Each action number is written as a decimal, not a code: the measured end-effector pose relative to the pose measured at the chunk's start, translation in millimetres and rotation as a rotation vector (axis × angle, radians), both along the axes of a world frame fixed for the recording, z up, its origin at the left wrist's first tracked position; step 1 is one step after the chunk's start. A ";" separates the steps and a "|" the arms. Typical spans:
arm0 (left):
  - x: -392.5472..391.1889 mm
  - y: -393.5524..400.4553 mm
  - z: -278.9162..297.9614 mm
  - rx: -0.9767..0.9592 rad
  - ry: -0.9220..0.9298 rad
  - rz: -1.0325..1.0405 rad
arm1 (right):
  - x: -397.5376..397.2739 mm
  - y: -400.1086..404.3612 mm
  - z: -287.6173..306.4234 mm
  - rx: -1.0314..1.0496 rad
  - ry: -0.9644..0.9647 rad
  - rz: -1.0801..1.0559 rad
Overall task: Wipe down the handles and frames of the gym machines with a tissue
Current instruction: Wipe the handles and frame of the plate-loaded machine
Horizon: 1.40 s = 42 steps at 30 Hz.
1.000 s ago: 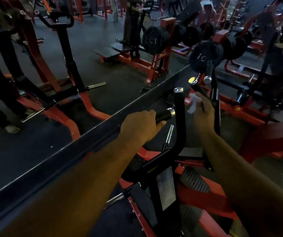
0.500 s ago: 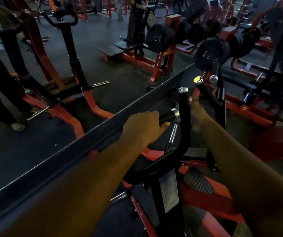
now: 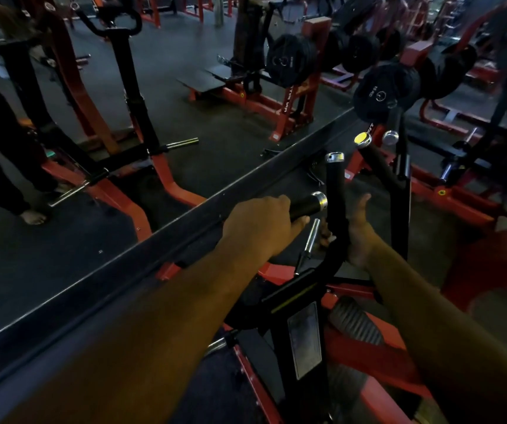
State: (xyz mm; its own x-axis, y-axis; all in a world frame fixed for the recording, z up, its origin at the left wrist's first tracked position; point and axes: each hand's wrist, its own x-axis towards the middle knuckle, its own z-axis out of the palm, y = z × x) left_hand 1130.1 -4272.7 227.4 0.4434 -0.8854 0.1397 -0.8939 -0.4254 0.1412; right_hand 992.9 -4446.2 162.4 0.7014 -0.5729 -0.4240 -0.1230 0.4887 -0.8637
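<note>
Two hands are on the black handle frame at centre frame. Fingers of the left hand (image 3: 262, 224) are curled round the short horizontal grip (image 3: 307, 205), whose chrome end cap shows just past the knuckles. The right hand (image 3: 357, 234) lies against the right side of the upright black bar (image 3: 334, 194); its thumb points up, and fingertips (image 3: 325, 232) show on the bar's far left side, so it seems wrapped round the tube. The tissue cannot be seen; a pale speck by those fingertips may be its edge, but that is uncertain, and it is probably pressed between palm and bar.

To do this step well, I would keep the left hand as the anchor so the frame does not swing, and slide the right hand along the tube with the tissue flat under the palm, turning the wrist to reach the back. The second angled handle (image 3: 377, 162), upper right with a yellow cap, and the red frame (image 3: 377, 359) at lower centre look due afterwards.
</note>
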 end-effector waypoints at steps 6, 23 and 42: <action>-1.1 0.6 4.5 0.013 -0.013 0.000 | 35.2 -21.8 56.1 -0.248 0.011 -0.133; -4.1 1.3 4.4 0.017 -0.021 0.021 | 0.2 4.3 1.0 0.005 -0.044 -0.210; -5.2 2.1 5.4 0.014 -0.040 0.023 | -16.6 30.7 -16.5 0.100 0.011 -0.375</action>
